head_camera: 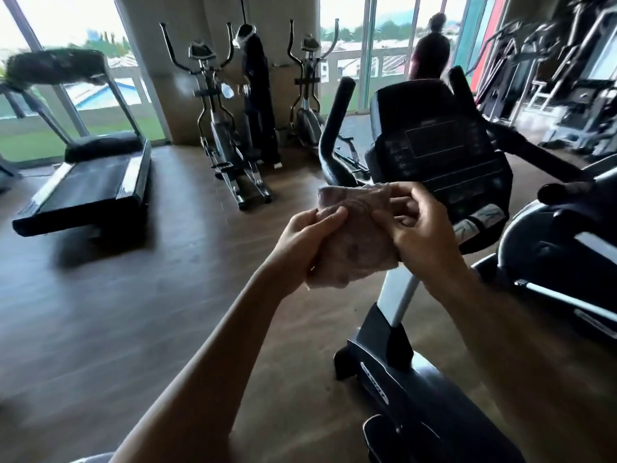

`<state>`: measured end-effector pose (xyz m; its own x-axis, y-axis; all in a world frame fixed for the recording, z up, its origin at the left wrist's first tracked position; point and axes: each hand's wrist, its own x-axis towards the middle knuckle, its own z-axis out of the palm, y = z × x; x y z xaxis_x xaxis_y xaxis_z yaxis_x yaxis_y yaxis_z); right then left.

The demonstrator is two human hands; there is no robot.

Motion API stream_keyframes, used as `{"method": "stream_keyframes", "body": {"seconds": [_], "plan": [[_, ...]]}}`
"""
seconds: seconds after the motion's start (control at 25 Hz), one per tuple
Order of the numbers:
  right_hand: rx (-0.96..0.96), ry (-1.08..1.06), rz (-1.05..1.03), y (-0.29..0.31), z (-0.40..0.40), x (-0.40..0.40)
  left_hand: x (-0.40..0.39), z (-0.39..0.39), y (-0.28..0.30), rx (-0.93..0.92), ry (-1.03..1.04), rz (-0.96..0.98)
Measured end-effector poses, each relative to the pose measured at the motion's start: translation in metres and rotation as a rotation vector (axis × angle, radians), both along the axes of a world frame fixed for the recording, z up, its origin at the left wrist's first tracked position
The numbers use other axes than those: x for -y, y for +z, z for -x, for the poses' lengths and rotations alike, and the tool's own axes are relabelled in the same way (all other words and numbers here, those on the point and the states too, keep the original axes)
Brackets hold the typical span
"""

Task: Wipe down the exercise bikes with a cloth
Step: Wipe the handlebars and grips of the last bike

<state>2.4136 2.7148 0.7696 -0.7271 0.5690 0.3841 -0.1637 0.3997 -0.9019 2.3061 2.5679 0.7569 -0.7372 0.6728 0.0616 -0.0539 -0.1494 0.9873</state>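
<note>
A pinkish folded cloth [354, 235] is held up in front of me by both hands. My left hand [305, 243] grips its left edge, thumb on top. My right hand [422, 228] pinches its right side. Just behind the cloth stands a black exercise bike [400, 372] with its console [437, 142] tilted toward me and curved handlebars [334, 128] on either side. The cloth hangs just in front of the console's lower left corner; whether it touches is unclear. A second bike [554, 248] stands to the right.
A treadmill [86, 182] stands at the left on the wooden floor. Two ellipticals [220, 128] stand by a pillar at the back. A person [430, 48] stands at the far windows. Weight machines [567, 88] fill the right background.
</note>
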Motion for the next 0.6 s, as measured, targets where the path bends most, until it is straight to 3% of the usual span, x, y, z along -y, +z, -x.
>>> {"method": "stream_keyframes", "body": {"seconds": [0.16, 0.32, 0.44, 0.6], "plan": [[0.025, 0.066, -0.034, -0.004, 0.027, 0.012, -0.018, 0.03, 0.014, 0.023, 0.027, -0.043], [0.065, 0.123, -0.084, 0.002, 0.065, 0.007, -0.04, 0.049, 0.04, 0.132, -0.119, -0.114], [0.016, 0.041, -0.168, 0.008, 0.104, -0.007, -0.058, 0.081, 0.056, 0.022, -0.056, -0.191], [-0.108, -0.092, -0.276, 0.022, 0.153, -0.023, -0.076, 0.118, 0.075, -0.241, 0.128, -0.126]]}}
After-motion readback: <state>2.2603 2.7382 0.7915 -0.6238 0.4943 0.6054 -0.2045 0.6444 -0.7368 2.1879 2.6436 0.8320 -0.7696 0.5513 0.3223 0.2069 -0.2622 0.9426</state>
